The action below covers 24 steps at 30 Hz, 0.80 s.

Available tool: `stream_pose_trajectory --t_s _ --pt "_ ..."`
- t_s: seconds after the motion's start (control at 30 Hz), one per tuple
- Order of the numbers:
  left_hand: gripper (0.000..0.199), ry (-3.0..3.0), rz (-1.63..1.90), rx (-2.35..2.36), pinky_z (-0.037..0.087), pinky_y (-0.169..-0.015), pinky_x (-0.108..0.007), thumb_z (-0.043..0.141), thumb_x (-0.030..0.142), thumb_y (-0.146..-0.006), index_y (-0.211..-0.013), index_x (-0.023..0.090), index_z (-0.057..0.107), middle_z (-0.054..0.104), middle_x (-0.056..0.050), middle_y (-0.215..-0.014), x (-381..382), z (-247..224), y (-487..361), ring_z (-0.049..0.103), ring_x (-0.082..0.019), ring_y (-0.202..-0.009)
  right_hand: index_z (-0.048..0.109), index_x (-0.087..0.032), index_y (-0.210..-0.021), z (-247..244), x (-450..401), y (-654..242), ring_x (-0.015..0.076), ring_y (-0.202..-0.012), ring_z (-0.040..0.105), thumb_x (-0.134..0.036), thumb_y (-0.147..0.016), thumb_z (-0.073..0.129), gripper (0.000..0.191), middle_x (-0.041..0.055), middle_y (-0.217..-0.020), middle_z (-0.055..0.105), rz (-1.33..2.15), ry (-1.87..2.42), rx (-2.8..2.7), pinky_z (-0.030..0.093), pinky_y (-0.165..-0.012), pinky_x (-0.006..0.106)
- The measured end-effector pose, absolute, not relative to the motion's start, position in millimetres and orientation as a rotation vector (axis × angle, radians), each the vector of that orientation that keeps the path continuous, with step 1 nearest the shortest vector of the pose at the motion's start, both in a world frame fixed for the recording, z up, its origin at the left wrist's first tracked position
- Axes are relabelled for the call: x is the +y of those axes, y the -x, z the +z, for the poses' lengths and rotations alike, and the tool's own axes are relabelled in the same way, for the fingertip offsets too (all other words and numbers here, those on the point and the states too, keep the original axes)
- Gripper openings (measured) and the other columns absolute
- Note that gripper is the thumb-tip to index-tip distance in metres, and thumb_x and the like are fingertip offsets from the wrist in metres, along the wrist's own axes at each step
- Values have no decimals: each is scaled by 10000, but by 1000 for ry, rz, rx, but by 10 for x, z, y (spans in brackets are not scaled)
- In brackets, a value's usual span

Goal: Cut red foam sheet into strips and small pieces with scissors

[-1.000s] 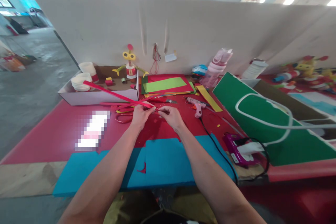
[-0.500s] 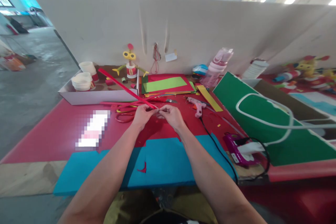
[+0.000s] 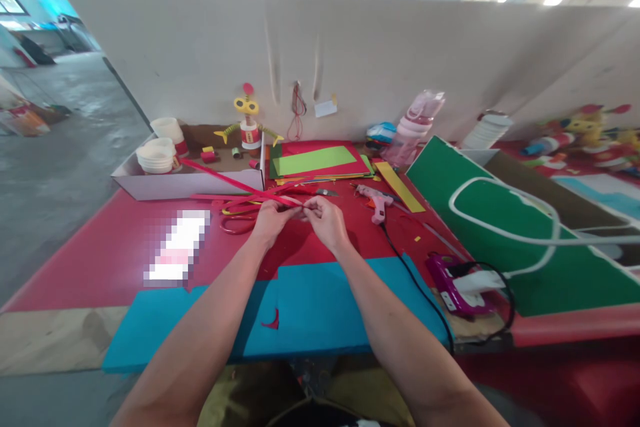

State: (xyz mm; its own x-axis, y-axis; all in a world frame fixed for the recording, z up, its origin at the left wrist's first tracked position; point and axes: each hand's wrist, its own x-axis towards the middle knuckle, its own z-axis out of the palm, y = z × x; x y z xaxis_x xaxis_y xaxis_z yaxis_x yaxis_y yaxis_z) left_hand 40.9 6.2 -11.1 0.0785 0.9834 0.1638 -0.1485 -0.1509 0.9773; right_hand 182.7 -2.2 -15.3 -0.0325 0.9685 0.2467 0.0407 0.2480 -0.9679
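Observation:
A long red strip [image 3: 225, 177] slants from the upper left down to my two hands over the red tabletop. My left hand [image 3: 273, 220] pinches it close to its near end. The fingertips of my right hand [image 3: 324, 217] are closed on the very end of the same strip, almost touching my left fingers. Several more red strips [image 3: 205, 198] and scissors with red handles [image 3: 237, 224] lie behind and left of my left hand. To the right of my right hand rests a pink glue gun [image 3: 376, 203].
Blue sheets [image 3: 320, 307] cover the front edge. A white box [image 3: 195, 185] with cups [image 3: 157, 157] stands back left, near a yellow-headed figure [image 3: 249, 127]. Coloured paper [image 3: 315, 161] lies behind. At right are a purple power strip [image 3: 453, 290], cables and a green board [image 3: 470, 213].
The far end of the red strip has swung lower and further left, so the strip lies flatter. My hands have stayed in nearly the same place.

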Motion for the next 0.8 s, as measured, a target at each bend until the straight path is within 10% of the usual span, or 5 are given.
stream_pose_trajectory --t_s 0.8 --pt "159 -1120 1367 998 389 -552 -250 732 259 -636 -661 151 618 573 20 -530 76 -50 -299 518 -104 -501 745 -228 -934 -108 -56 -1883 192 -837 682 -260 -826 622 167 47 -905 737 418 1085 -1648 524 -791 286"
